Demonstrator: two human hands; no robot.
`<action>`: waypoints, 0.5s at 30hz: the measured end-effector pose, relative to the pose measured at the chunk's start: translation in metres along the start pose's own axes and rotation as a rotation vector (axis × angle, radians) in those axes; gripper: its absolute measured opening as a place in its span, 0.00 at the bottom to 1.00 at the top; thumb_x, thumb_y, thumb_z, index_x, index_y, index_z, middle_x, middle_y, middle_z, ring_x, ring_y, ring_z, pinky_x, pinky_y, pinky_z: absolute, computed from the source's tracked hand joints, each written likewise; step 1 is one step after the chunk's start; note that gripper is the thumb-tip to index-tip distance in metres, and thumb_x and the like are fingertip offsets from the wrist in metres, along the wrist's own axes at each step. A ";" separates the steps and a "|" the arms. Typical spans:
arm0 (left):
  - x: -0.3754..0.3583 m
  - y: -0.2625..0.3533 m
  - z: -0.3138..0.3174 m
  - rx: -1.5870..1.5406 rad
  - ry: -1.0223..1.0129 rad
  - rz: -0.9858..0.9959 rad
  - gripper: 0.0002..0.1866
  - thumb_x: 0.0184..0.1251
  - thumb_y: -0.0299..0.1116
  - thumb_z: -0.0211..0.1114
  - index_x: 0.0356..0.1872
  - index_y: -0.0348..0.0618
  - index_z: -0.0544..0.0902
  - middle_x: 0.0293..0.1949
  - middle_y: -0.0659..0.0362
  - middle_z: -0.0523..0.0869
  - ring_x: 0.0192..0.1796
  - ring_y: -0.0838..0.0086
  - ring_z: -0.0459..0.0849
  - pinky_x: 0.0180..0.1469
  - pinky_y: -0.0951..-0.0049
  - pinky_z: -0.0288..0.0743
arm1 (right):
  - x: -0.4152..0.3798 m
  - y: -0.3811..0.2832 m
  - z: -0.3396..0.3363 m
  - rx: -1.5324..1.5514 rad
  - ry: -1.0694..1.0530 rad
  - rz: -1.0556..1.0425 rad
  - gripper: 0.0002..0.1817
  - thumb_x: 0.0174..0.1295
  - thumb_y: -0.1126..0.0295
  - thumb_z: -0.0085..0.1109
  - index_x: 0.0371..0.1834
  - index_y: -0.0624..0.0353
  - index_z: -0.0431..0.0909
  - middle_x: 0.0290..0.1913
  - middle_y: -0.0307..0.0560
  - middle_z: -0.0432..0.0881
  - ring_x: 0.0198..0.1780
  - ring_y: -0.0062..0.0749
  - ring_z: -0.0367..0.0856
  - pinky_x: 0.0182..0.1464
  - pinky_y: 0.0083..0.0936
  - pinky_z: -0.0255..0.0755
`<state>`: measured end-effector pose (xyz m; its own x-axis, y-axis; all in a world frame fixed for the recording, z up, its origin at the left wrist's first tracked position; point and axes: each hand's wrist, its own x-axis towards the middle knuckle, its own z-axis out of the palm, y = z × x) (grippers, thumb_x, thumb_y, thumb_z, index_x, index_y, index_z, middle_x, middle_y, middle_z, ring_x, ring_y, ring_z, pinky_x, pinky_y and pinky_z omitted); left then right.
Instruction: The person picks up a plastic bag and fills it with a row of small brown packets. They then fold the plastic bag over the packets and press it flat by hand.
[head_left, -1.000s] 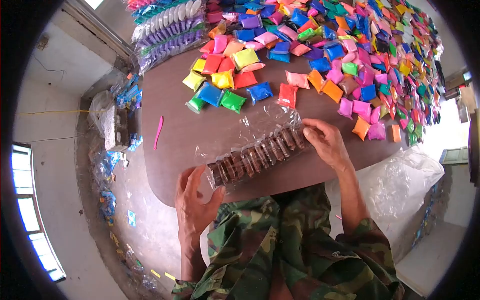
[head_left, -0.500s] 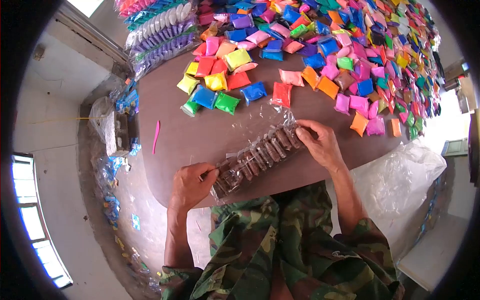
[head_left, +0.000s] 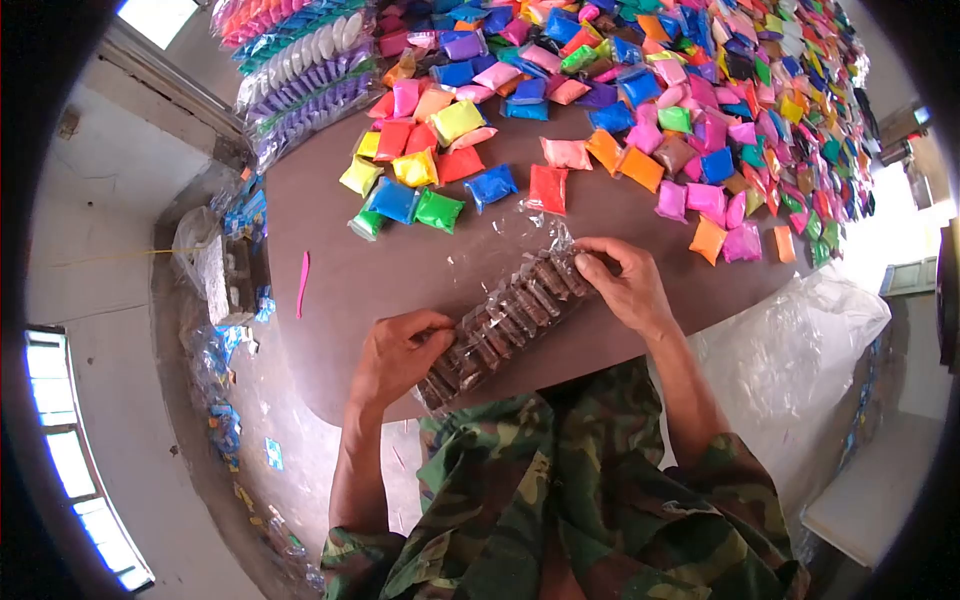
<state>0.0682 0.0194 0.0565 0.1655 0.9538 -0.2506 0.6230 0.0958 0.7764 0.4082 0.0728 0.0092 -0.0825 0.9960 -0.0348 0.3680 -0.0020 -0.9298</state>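
A clear plastic pack (head_left: 512,318) with a row of several dark brown packets lies slanted across the table near its front edge. My left hand (head_left: 402,355) pinches the upper side of the pack near its left end. At the upper right end, my right hand (head_left: 622,285) grips the clear film between thumb and fingers. Just beyond the pack lie a red packet (head_left: 547,189), a blue packet (head_left: 491,187) and a green packet (head_left: 438,209).
Many coloured packets (head_left: 700,110) are heaped over the table's far and right side. Strips of purple packets (head_left: 310,98) are stacked at the far left. A pink stick (head_left: 303,285) lies on the brown table (head_left: 340,300). Clear plastic sheeting (head_left: 790,345) hangs at the right.
My left hand has shifted up and slightly right along the pack. The pack now lies flatter, with its row of brown packets more evenly spread. The view has moved slightly.
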 end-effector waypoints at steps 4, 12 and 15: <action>0.002 0.008 -0.004 0.010 0.071 0.044 0.18 0.69 0.34 0.78 0.57 0.41 0.91 0.44 0.52 0.96 0.41 0.67 0.93 0.47 0.67 0.86 | 0.002 0.000 0.002 0.014 0.003 -0.006 0.17 0.75 0.61 0.71 0.58 0.61 0.90 0.43 0.43 0.93 0.44 0.23 0.88 0.51 0.27 0.82; 0.025 0.031 0.008 0.061 -0.121 0.115 0.21 0.66 0.34 0.81 0.59 0.41 0.91 0.48 0.52 0.96 0.45 0.69 0.93 0.50 0.65 0.87 | -0.001 0.008 0.003 0.024 -0.008 -0.037 0.17 0.76 0.61 0.70 0.58 0.60 0.90 0.42 0.41 0.92 0.42 0.20 0.87 0.48 0.26 0.82; 0.027 0.030 0.012 0.014 -0.121 0.100 0.21 0.67 0.33 0.80 0.59 0.41 0.91 0.50 0.52 0.96 0.47 0.69 0.94 0.51 0.65 0.87 | -0.001 0.004 0.000 0.046 -0.011 -0.025 0.17 0.76 0.61 0.70 0.58 0.61 0.90 0.42 0.41 0.92 0.42 0.19 0.87 0.47 0.25 0.82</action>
<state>0.1009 0.0442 0.0663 0.3180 0.9169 -0.2412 0.6091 -0.0027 0.7931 0.4095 0.0719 0.0054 -0.1015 0.9947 -0.0154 0.3229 0.0183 -0.9463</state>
